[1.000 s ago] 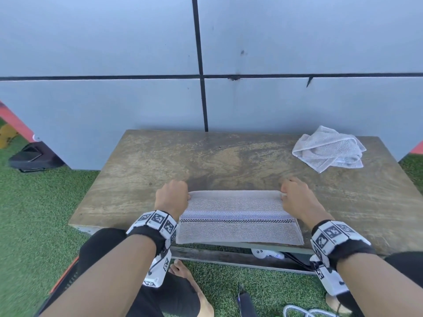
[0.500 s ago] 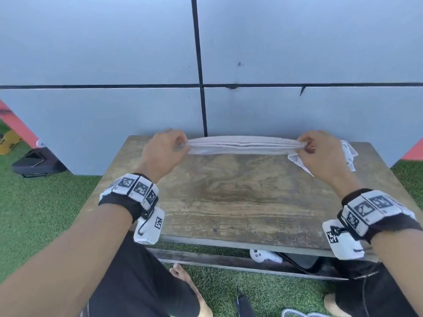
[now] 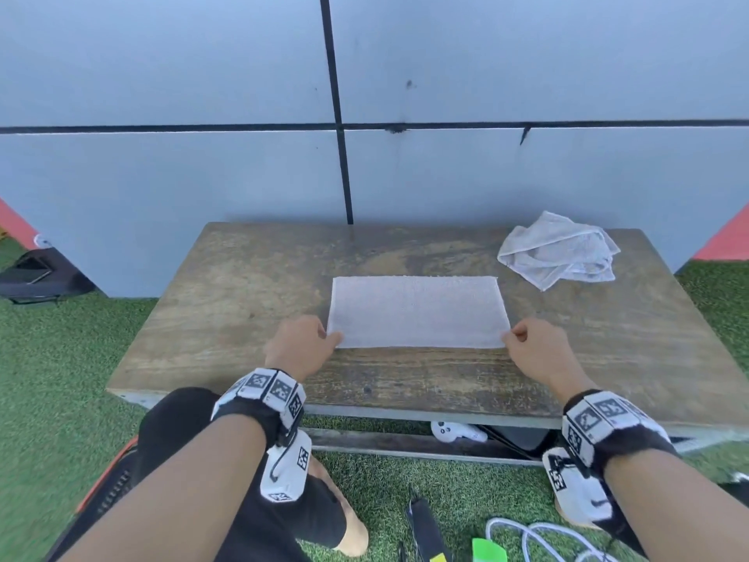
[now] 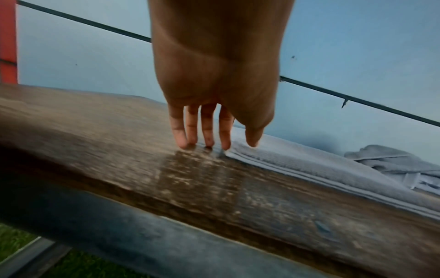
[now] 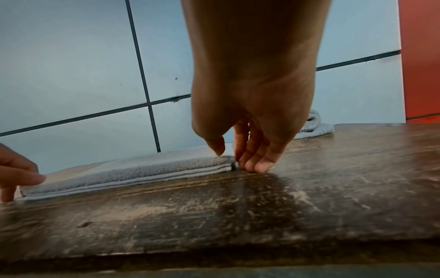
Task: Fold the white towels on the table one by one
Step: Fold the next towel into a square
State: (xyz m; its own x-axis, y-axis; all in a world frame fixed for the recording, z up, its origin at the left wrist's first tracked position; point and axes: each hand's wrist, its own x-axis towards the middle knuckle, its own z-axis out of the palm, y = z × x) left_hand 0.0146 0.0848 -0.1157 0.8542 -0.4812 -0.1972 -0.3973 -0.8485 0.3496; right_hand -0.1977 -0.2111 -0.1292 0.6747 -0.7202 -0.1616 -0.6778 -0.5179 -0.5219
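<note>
A white towel (image 3: 417, 312), folded into a flat rectangle of several layers, lies in the middle of the wooden table (image 3: 405, 379). My left hand (image 3: 332, 338) is at its near left corner. Its straight fingers (image 4: 207, 139) touch the wood beside the towel's edge (image 4: 309, 163), and the thumb hovers over the corner. My right hand (image 3: 512, 336) is at the near right corner. Its thumb tip rests on top of the towel (image 5: 133, 173) and its fingers (image 5: 259, 165) touch the table against the edge. A second white towel (image 3: 559, 251) lies crumpled at the back right.
A grey panelled wall stands right behind the table. A white controller (image 3: 458, 432) lies under the table, with cables (image 3: 527, 537) on the green turf near my feet. A black bag (image 3: 36, 273) sits on the turf at the far left.
Both hands carried the towel's near edge up and toward the wall, then laid the towel down folded farther back. They now sit at its near corners with the fingers loosened.
</note>
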